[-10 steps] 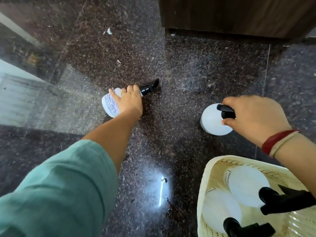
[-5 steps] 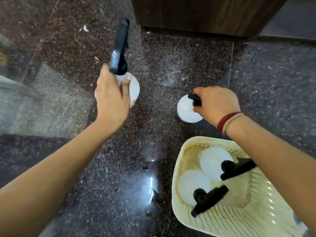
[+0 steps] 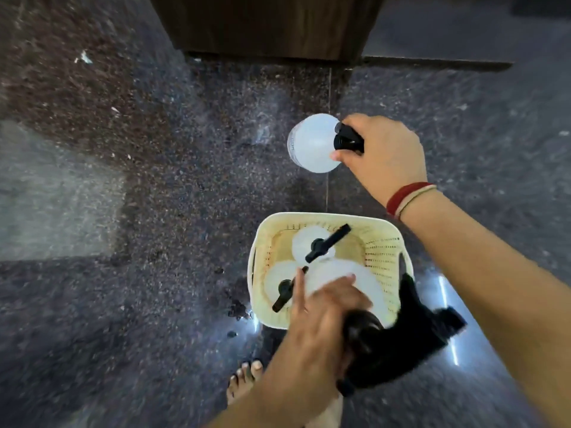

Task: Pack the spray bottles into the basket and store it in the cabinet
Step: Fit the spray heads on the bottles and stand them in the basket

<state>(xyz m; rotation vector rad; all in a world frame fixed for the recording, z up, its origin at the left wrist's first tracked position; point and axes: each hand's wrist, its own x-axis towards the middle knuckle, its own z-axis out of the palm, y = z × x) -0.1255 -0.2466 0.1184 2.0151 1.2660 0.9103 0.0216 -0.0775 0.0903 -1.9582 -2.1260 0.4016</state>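
Already two spray bottles (image 3: 312,244) inside basket (image 3: 384,239)

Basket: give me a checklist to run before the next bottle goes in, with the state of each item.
1. Basket upright on the floor: ok.
2. Left hand has a grip on its spray bottle, above the basket: ok.
3. Free room in the basket: two bottles stand at its left side; the right side looks open: ok.
4. That bottle's black trigger head clear of the rim: cannot tell, it is blurred.
5. Right hand grips the last bottle by its trigger: ok.
6. Last bottle over the basket: not ok, it is over the floor beyond it.
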